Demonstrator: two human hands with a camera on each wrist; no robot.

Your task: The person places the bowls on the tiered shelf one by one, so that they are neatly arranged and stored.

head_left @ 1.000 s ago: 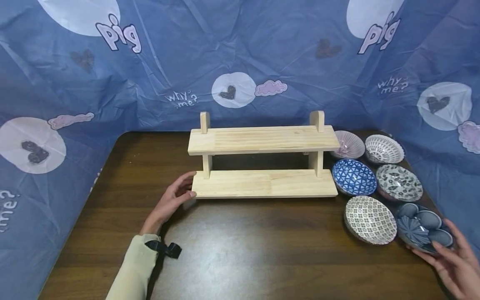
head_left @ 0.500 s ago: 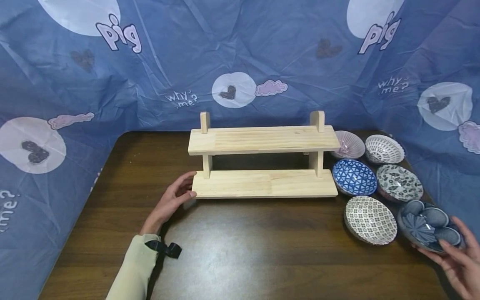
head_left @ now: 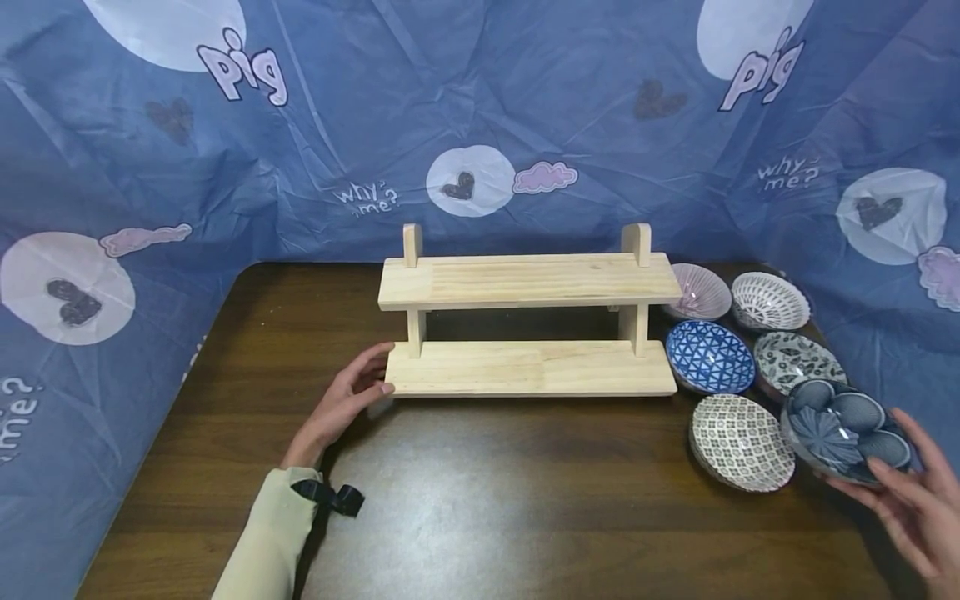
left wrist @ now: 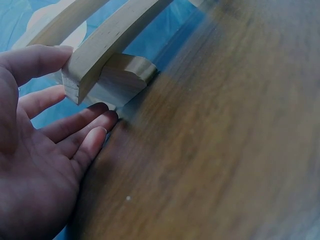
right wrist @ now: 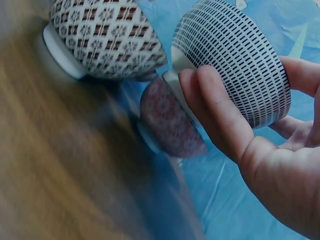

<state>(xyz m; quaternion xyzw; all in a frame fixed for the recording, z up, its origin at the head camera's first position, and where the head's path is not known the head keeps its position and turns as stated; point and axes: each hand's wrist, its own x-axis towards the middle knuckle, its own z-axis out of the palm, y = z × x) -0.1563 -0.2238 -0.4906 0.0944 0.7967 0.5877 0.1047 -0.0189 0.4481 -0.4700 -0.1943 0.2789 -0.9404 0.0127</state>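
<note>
At the right of the head view, my right hand (head_left: 911,500) grips a bowl (head_left: 851,433) with a blue-grey inside of round shapes. Its outside, white with rows of dark dashes, shows in the right wrist view, where fingers (right wrist: 215,100) support it near the foot and the bowl (right wrist: 235,65) is tilted off the table. My left hand (head_left: 348,404) holds the left end of the lower board of a two-tier wooden shelf (head_left: 528,367). In the left wrist view, thumb and forefinger pinch that board's end (left wrist: 82,75), the other fingers spread below it.
Beside the held bowl stands a bowl with a grey lattice pattern (head_left: 742,442). Behind are a blue triangle-patterned bowl (head_left: 710,357), a leaf-patterned bowl (head_left: 798,362), a pink bowl (head_left: 697,292) and a white patterned bowl (head_left: 770,302). A blue printed cloth (head_left: 480,100) surrounds the brown table (head_left: 480,500).
My right hand has lifted the blue-grey bowl; it first shifted right, then up and back left, and now overlaps the leaf-patterned bowl's edge. My left hand stays at the shelf.
</note>
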